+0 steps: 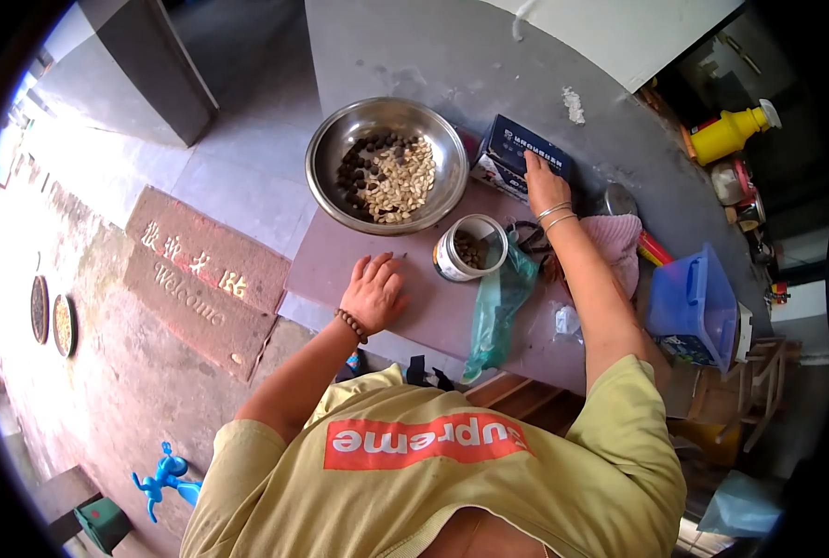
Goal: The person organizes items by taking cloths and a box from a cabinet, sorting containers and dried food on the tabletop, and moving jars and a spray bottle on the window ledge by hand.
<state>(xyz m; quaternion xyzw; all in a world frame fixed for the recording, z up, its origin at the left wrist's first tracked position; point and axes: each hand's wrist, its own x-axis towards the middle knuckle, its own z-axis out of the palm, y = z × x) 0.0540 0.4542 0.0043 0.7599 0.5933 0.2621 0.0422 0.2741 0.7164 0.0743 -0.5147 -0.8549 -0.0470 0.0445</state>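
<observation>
My left hand (374, 296) lies on the reddish-brown table (326, 256), fingers spread, holding nothing. Above it stands a steel bowl (319, 172) with dark round pieces on one side and pale flat pieces on the other. Between my two hands is an open tin (444, 261) with small brown pieces inside. My right hand (547, 186) rests its fingers on top of a dark blue box (514, 141) at the table's back; its fingers are stretched out and do not wrap round the box. A green plastic bag (496, 321) lies beside the tin.
A pink cloth (616, 244) lies by my right forearm, near a blue plastic bin (689, 307). A yellow jug (726, 137) stands at the upper right. To the left, a welcome mat (196, 279) and two round trays are on the floor.
</observation>
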